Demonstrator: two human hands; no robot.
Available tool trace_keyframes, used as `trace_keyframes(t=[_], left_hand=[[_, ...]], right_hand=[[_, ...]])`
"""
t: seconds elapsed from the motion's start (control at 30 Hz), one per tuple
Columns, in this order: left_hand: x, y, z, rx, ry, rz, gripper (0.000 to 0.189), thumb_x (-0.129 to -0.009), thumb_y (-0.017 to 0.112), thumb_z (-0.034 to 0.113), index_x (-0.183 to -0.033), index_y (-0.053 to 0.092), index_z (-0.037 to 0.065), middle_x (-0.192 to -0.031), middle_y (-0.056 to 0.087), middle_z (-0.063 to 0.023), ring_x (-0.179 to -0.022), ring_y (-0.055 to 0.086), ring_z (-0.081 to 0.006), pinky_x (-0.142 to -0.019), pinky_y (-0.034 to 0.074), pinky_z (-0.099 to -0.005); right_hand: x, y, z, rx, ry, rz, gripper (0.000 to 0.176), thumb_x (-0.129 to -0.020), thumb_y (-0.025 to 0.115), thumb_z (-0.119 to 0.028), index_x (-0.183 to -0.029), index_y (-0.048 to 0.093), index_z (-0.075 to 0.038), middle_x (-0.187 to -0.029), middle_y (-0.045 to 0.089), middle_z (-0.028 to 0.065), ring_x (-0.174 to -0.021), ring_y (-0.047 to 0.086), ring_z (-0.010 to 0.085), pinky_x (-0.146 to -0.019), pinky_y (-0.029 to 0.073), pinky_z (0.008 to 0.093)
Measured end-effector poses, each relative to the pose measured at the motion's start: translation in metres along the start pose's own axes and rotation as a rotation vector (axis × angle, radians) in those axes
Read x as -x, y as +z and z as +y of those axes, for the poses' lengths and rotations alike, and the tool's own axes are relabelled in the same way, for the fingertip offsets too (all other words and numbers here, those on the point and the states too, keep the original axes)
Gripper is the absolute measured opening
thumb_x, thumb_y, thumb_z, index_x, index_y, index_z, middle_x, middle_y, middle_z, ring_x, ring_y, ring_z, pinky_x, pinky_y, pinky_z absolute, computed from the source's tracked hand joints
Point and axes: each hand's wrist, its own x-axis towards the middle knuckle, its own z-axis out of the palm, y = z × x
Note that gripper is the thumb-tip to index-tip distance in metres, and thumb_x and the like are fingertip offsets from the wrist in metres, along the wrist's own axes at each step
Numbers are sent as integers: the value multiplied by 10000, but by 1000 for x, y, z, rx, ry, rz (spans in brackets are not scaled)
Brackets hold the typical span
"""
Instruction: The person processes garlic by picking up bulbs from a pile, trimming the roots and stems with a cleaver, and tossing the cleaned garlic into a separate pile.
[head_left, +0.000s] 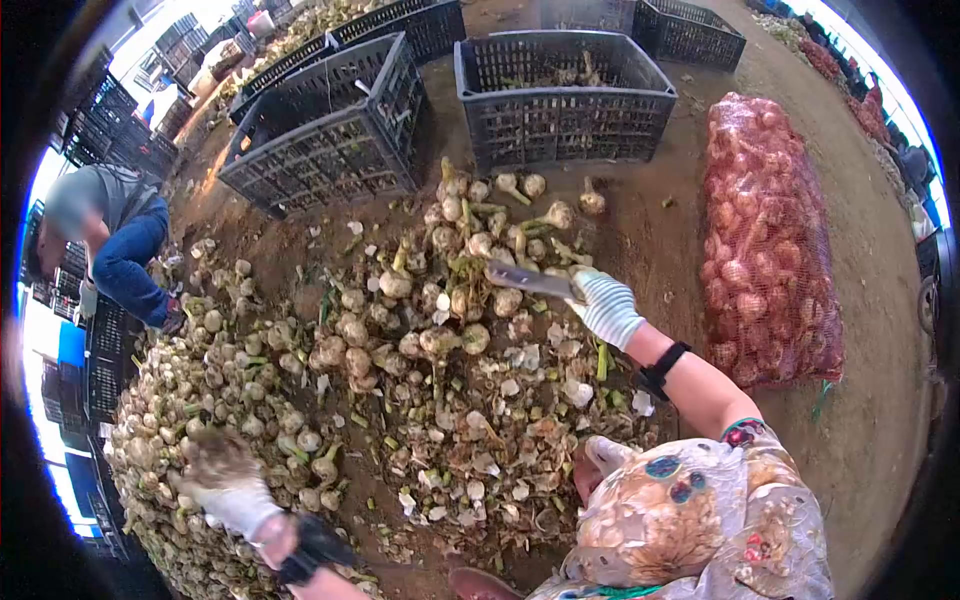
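The right hand, in a striped white-and-blue glove, has its grip closed on a long, flat metal blade over loose, pale, stalked bulbs; the left hand, white-gloved, is blurred at a larger bulb heap, its grip and any hold impossible to tell; bulb handling appears in hand, and blade moves call for clear fingers; papery scraps lie between; black plastic crates stand beyond.

1. Brown, dusty earthen floor.
2. Black slatted crates stacked at upper left.
3. Bright white light along the left edge, another bright strip at upper right.
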Motion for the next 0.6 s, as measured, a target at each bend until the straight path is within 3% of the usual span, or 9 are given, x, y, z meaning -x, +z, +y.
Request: trace_keyframes(t=[0.07,0.1,0.2,0.23,0.27,0.33,0.43,0.53,0.6], left_hand=[[3,-42,-41,3,-173,-407,607,-915,472,567,-1265,531,74,-1227,570,-104,-1095,570,-230,-880,524,-368],[23,-40,-62,-294,-42,-329,543,-922,483,545,-1193,569,82,-1146,610,-83,-974,608,-196,-808,549,-339],[48,-75,-124,-138,-530,-643,354,-938,552,410,-1097,609,98,-968,647,-66,-764,615,-142,-633,506,-261],[85,-50,-120,-595,-432,-603,276,-917,611,308,-1085,610,89,-950,650,-62,-764,617,-144,-665,527,-280],[93,-58,-130,-510,-541,-678,282,-893,636,218,-1132,597,74,-981,652,-71,-820,621,-162,-723,544,-314],[117,-53,-144,-586,-473,-897,602,-794,694,55,-1352,469,84,-1266,551,-129,-1147,536,-195,-851,537,-282],[129,-52,-185,-886,64,-1287,845,-688,774,16,-1413,344,81,-1305,521,-74,-1172,527,-204,-914,518,-326],[141,-44,-183,-448,-779,-1221,764,-713,818,130,-1335,380,57,-1246,565,-85,-1124,567,-197,-981,469,-332],[143,-57,-179,-417,-734,-1159,753,-728,810,141,-1341,377,67,-1254,561,-83,-1129,564,-193,-972,477,-346]], right_hand=[[-24,16,0,43,-2,-148,315,-803,688,-221,-1067,608,-70,-1187,587,168,-986,615,353,-849,511,439],[-32,22,-2,7,54,-237,338,-810,679,-217,-1103,594,-70,-1202,574,171,-990,609,362,-866,506,438],[-41,38,3,4,80,-227,280,-826,658,-192,-1049,571,-48,-1094,588,164,-934,625,327,-851,522,410],[-31,40,-1,-291,106,-183,270,-834,655,-188,-1041,563,-43,-1082,588,159,-926,624,305,-843,528,398],[-20,40,-8,-585,119,-140,261,-841,652,-185,-1034,555,-38,-1069,589,154,-919,624,284,-836,533,386],[4,20,-42,-742,108,-196,324,-852,680,-223,-1060,523,-30,-1042,599,123,-931,607,220,-814,550,347],[47,0,-98,-1327,132,-319,552,-821,738,-279,-1247,486,-36,-1070,622,85,-990,598,199,-838,526,333],[68,-10,-123,-1401,72,-426,534,-849,716,-247,-1286,486,-43,-1032,638,60,-930,618,188,-817,513,319],[63,-29,-116,-1325,-8,-446,472,-850,719,-250,-1236,525,-61,-961,654,54,-854,627,166,-752,518,309]])
